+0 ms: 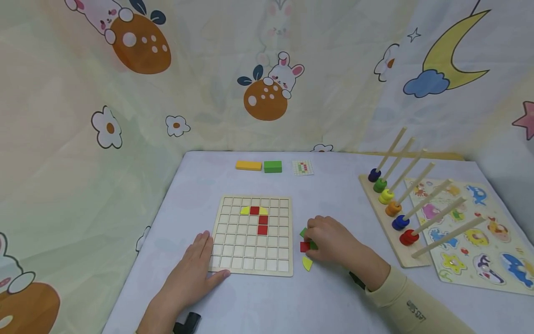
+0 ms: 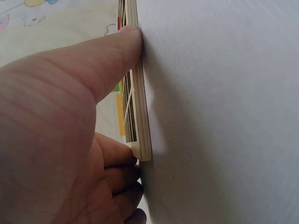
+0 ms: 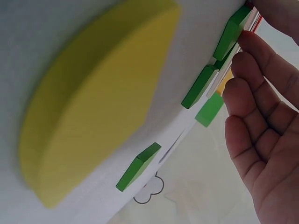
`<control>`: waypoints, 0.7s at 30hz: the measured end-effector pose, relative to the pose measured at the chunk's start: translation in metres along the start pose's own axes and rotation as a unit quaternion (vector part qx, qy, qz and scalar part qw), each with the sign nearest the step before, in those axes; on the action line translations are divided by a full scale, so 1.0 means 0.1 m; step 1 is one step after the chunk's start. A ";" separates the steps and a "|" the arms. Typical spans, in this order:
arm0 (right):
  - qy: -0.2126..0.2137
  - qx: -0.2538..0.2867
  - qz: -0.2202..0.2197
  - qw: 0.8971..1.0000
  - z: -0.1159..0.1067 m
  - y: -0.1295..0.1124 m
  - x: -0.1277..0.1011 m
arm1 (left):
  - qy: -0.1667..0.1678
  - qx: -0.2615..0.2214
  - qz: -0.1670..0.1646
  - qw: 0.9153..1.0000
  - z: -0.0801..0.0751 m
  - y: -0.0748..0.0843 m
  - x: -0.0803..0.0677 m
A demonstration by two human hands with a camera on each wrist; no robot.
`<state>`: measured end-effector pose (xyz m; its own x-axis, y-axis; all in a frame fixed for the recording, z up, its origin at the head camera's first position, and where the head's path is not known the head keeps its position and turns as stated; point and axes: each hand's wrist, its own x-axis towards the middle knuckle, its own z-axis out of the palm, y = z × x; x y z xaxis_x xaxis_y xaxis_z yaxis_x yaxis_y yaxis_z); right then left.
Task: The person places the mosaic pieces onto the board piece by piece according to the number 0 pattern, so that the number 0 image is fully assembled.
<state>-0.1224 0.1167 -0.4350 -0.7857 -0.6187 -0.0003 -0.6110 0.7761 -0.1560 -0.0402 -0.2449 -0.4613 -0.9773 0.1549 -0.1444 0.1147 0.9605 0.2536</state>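
Observation:
A square wooden grid board (image 1: 233, 253) lies on the table, with red tiles (image 1: 263, 224) and yellow tiles (image 1: 244, 210) in its upper cells. My left hand (image 1: 189, 266) rests at the board's near-left corner, thumb on the front edge and fingers straight along the left side. Right of the board, my right hand (image 1: 333, 239) reaches down over loose tiles. Its thumb and index fingertips are at a red tile (image 1: 305, 247) and a green tile (image 3: 231, 32); I cannot tell whether they pinch either. A yellow quarter-round tile (image 3: 107, 102) lies just below that hand.
At the back are an orange block (image 1: 248, 165), a green block (image 1: 273, 167) and a small pattern card (image 1: 302, 168). On the right, a wooden peg stand (image 1: 377, 211) with coloured rings has tilted pegs, beside a picture puzzle board (image 1: 463, 250). A patterned cloth hangs behind.

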 end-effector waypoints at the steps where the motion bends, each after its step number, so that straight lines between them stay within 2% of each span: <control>1: -0.001 0.001 0.001 1.000 0.00 0.00 0.00 | 0.000 0.001 0.000 1.000 0.00 0.00 0.00; 15: 0.001 0.000 0.005 1.000 0.01 -0.01 0.00 | -0.002 0.007 -0.001 1.000 0.01 -0.01 0.01; 21: 0.018 0.008 0.008 1.000 -0.03 -0.01 0.02 | -0.003 0.004 -0.004 1.000 0.01 -0.01 0.01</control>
<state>-0.1236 0.1153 -0.4323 -0.7986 -0.6010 0.0325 -0.5969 0.7838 -0.1717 -0.0412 -0.2451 -0.4629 -0.9772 0.1487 -0.1512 0.1088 0.9635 0.2445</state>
